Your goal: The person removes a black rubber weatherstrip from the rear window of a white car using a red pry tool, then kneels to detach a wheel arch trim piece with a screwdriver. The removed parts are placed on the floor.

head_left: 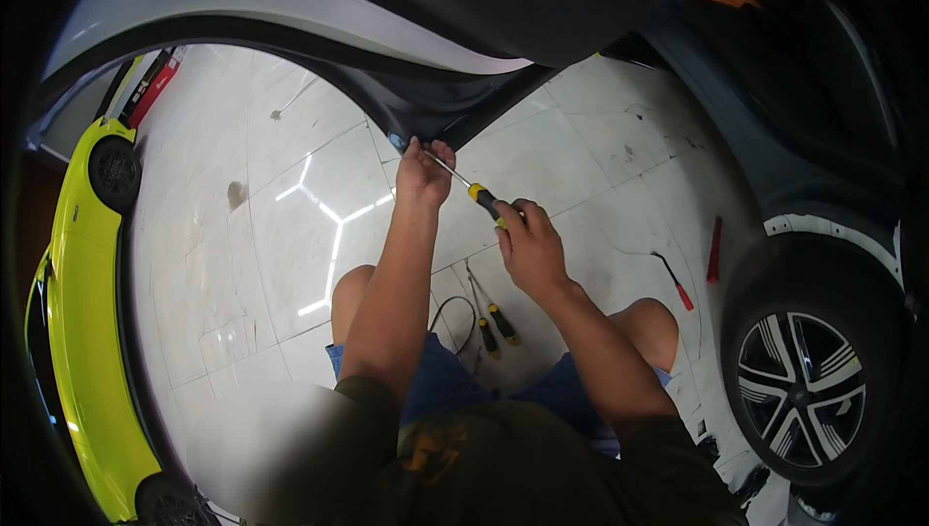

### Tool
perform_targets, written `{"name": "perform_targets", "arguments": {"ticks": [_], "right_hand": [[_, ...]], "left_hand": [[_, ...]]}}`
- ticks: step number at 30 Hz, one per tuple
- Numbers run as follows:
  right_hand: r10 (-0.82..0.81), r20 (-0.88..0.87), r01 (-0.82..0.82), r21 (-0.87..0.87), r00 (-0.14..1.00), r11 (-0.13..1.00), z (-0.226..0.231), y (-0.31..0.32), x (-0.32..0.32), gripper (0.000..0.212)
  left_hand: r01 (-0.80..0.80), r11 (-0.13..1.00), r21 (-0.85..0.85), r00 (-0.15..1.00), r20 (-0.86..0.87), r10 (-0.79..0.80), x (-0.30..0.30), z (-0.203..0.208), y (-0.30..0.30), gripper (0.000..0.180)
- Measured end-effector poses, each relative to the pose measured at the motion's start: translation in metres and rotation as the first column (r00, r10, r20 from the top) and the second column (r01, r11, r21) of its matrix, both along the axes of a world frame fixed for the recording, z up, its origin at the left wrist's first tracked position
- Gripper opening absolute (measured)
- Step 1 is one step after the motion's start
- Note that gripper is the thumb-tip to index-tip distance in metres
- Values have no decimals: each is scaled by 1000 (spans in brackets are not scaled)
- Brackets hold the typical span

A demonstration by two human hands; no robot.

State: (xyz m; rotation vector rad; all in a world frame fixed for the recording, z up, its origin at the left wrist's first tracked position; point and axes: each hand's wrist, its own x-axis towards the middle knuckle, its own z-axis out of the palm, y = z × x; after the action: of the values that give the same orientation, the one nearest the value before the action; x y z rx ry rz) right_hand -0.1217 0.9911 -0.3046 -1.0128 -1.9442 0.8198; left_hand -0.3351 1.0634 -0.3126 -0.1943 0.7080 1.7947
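My right hand (531, 240) is closed round the yellow and black handle of a screwdriver (482, 199). Its metal shaft runs up and left to my left hand (424, 174), at the lower corner of a dark car panel (426, 105). The fingers of my left hand are bent round the shaft's far end, by the panel's edge. They hide the screwdriver's tip, and whether they pinch the shaft or the panel edge is hard to make out.
Two more screwdrivers (499, 323) lie on the tiled floor (319, 149) between my knees, beside a black cable (455, 303). To the right lie a red-handled tool (682, 292), a red strip (714, 250) and a car wheel (801, 395). A yellow-green car (92, 332) stands left.
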Motion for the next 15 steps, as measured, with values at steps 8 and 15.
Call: {"name": "perform_targets", "arguments": {"ticks": [8, 15], "right_hand": [[-385, -563, -420, -816, 731, 396, 5, 4, -2, 35], [-133, -2, 124, 374, 991, 919, -3, 5, -4, 34]], "left_hand": [[-16, 997, 77, 995, 102, 8, -8, -11, 1, 29], [-34, 999, 30, 999, 15, 34, -8, -11, 2, 32]]}}
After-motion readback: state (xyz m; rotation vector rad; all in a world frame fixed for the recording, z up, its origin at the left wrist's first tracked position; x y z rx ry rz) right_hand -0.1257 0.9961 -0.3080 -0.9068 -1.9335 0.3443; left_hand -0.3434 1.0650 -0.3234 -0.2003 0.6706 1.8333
